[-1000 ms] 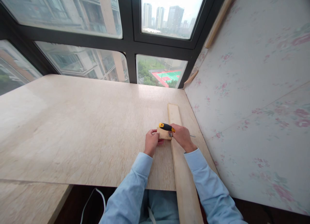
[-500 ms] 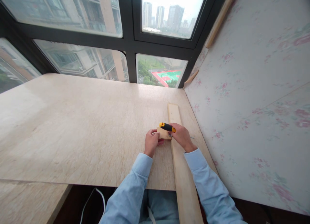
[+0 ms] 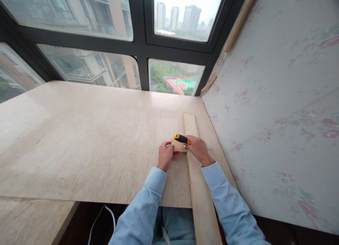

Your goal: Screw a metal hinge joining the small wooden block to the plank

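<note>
Two bare hands share one small wooden block (image 3: pixel 178 146), which sits beside the left edge of a long plank (image 3: pixel 205 202); whether it abuts or overlaps that edge is hard to tell. The left grip (image 3: pixel 166 156) is closed, pinching the block's outer end between thumb and fingers, presumably to steady it. The right grip (image 3: pixel 199 149) is closed around a screwdriver (image 3: pixel 182 139), its butt toward the block and its thin shaft pointing at the wall (image 3: pixel 267 132), likely so the fingertips can reach a shiny metal fitting (image 3: pixel 185 146) at the block's inner end.

The block is pale, flat and squared; the plank is straight, light and smooth-faced. The handle is black with yellow ends. Beneath lies a glossy beige surface (image 3: pixel 92 142) with marble-like veining, while faded pink flowers pattern the wall.
</note>
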A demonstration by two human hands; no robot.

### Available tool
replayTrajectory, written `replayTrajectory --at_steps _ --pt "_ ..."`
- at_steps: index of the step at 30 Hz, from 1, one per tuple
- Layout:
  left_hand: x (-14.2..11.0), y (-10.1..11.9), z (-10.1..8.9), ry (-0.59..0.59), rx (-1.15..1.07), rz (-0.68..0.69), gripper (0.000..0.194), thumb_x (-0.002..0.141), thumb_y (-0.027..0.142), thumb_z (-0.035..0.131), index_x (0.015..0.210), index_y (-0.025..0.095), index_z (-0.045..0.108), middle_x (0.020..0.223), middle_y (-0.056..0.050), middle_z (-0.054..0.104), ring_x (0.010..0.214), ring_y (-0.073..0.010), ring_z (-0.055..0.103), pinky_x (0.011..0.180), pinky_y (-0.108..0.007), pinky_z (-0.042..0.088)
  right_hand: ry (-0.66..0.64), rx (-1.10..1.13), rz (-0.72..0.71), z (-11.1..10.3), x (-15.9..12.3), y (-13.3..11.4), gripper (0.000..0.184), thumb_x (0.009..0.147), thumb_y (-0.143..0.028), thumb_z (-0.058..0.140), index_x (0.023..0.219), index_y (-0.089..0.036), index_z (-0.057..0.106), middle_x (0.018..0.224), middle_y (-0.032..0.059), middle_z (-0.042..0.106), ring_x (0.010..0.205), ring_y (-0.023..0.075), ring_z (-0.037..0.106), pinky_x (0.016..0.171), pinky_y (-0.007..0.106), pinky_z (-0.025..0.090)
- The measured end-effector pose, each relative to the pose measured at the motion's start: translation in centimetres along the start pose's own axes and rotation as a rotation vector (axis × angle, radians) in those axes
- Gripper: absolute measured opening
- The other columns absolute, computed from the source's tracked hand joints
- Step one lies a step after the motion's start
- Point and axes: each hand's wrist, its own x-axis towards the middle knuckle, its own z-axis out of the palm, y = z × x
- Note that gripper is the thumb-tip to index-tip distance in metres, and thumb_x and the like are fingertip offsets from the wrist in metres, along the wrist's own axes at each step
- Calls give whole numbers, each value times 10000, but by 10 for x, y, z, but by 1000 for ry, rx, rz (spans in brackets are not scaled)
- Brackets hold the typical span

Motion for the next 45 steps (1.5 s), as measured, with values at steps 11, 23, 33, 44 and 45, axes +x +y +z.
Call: replayTrajectory --at_steps 11,23,33,44,45 --pt "-1 3 1 -5 17 -15 192 869 113 521 1045 94 596 908 -121 692 563 -164 670 562 -295 568 62 9 -13 4 1 3 316 814 -96 629 1095 -223 699 1101 44 739 1011 221 677 828 299 495" --pt "1 2 1 7 -6 -39 208 868 102 538 1063 88 610 871 -107 695 566 -149 661 556 -270 560 27 16 -48 4 2 6 379 795 -63 610 1122 -232 703 1118 45 743 1011 237 683 822 318 503" --pt "-1 5 1 8 -2 -42 226 879 103 525 1090 76 602 880 -118 692 535 -145 652 535 -269 553 78 114 -88 7 3 10 356 773 -62 614 1089 -208 689 1083 58 729 1014 226 668 862 327 499" --pt "1 2 2 16 -9 -26 209 884 101 524 1076 82 604 838 -94 688 514 -132 639 509 -245 539 6 61 -40 2 4 10 375 796 -80 631 1136 -222 701 1143 53 734 1044 244 674 863 334 501" --pt "1 1 2 15 -9 -23 209 884 100 523 1076 81 603 830 -91 687 512 -132 638 510 -246 540 0 76 -41 2 4 10 388 791 -72 626 1142 -219 699 1147 55 733 1048 242 673 873 335 499"
